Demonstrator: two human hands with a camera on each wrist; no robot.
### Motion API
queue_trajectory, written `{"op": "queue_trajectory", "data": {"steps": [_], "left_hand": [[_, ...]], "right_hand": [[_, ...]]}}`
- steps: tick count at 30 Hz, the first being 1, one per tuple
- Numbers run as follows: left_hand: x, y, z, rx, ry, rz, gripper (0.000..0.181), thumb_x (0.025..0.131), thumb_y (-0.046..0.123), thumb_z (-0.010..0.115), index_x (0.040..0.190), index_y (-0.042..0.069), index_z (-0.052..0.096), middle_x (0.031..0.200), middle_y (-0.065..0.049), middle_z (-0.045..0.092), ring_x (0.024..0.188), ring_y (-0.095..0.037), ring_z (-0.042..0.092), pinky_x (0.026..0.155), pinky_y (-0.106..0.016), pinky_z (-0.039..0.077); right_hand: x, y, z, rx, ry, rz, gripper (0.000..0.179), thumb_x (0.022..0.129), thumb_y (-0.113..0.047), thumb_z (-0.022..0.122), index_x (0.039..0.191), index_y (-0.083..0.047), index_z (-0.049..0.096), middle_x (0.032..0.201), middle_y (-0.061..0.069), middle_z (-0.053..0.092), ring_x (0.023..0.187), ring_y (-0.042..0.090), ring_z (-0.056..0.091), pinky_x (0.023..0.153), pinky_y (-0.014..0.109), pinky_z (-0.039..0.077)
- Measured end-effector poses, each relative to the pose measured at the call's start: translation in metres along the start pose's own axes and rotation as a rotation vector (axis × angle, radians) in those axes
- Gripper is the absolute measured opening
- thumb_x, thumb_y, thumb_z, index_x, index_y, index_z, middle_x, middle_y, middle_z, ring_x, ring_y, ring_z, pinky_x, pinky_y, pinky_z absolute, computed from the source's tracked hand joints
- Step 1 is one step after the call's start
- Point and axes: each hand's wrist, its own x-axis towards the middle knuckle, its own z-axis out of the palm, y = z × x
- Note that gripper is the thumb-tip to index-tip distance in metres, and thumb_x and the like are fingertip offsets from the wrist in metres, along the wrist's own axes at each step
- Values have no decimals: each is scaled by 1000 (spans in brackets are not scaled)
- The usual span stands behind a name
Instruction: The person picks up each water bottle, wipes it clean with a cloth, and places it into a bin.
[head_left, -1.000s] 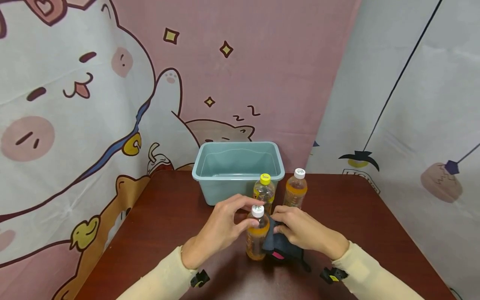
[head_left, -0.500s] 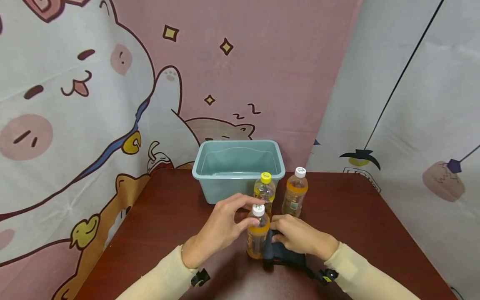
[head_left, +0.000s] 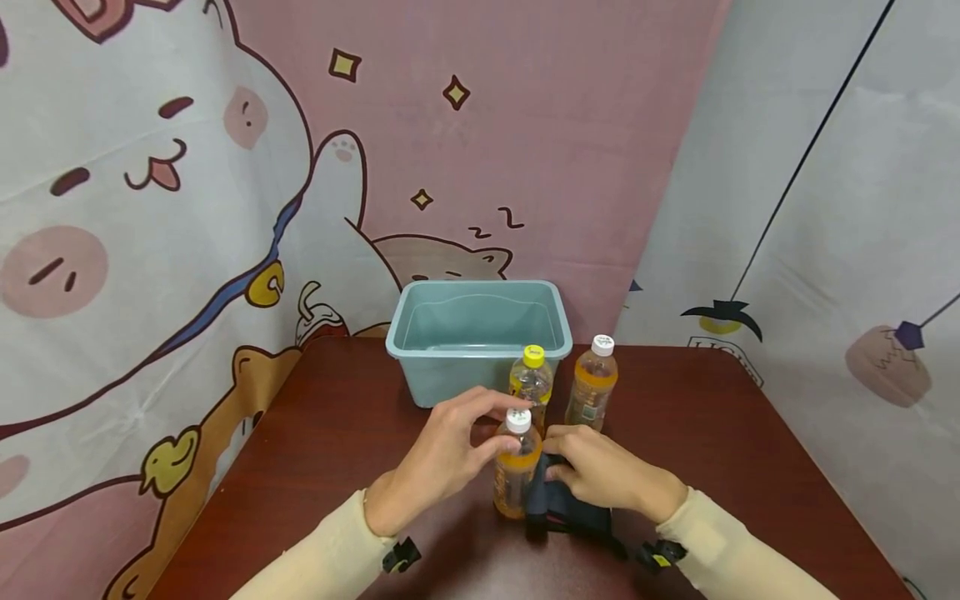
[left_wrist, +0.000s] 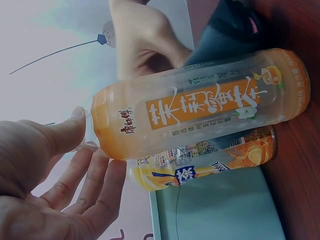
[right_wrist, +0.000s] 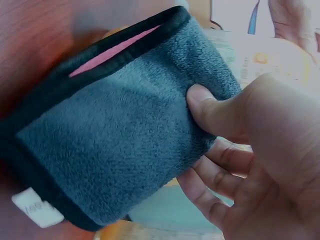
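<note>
A clear plastic drink bottle [head_left: 514,483] with a white cap and an orange label [left_wrist: 205,102] stands upright on the table. My left hand [head_left: 441,454] pinches it at the cap and neck between thumb and fingers. Right beside it, my right hand [head_left: 611,471] grips a folded dark blue-grey cleaning cloth [head_left: 570,502] by its upper edge, thumb on the near face. The cloth [right_wrist: 125,135] has a black border, a white tag and a strip of pink at the fold. It lies against or close to the bottle's right side; exact contact is hidden.
Behind the held bottle stands a yellow-capped bottle [head_left: 532,382], partly hidden. Another white-capped bottle [head_left: 595,383] is to its right. A light blue plastic bin [head_left: 457,379] sits at the back of the dark red-brown table [head_left: 330,475], before a printed cloth backdrop [head_left: 585,150].
My right hand has shifted slightly down with the cloth, uncovering more of the back right bottle, and less of the pink shows. The left hand stays at the bottle's cap.
</note>
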Motion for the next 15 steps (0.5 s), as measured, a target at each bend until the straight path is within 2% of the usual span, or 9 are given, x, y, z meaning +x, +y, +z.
{"op": "queue_trajectory", "data": {"steps": [5, 9, 15], "left_hand": [[0, 0, 1, 5, 2, 3, 49, 99, 13, 94, 144, 28, 80, 128, 6, 80, 114, -10, 80, 94, -30, 71], [1, -1, 1, 3, 3, 2, 49, 99, 14, 93, 144, 27, 80, 127, 5, 80, 114, -10, 80, 94, -30, 72], [1, 0, 1, -8, 1, -7, 49, 98, 11, 94, 144, 24, 81, 124, 3, 80, 113, -12, 81, 94, -32, 72]], "right_hand": [[-3, -8, -14, 18, 55, 7, 15, 107, -7, 84, 121, -13, 84, 107, -9, 72, 89, -1, 60, 75, 21, 55], [-5, -13, -23, 16, 95, 4, 12, 108, -7, 82, 118, -15, 83, 109, -8, 71, 88, -1, 60, 74, 21, 55], [-7, -21, -33, 33, 185, -17, 22, 109, -6, 82, 129, -14, 85, 114, -9, 73, 93, -1, 65, 77, 23, 59]]}}
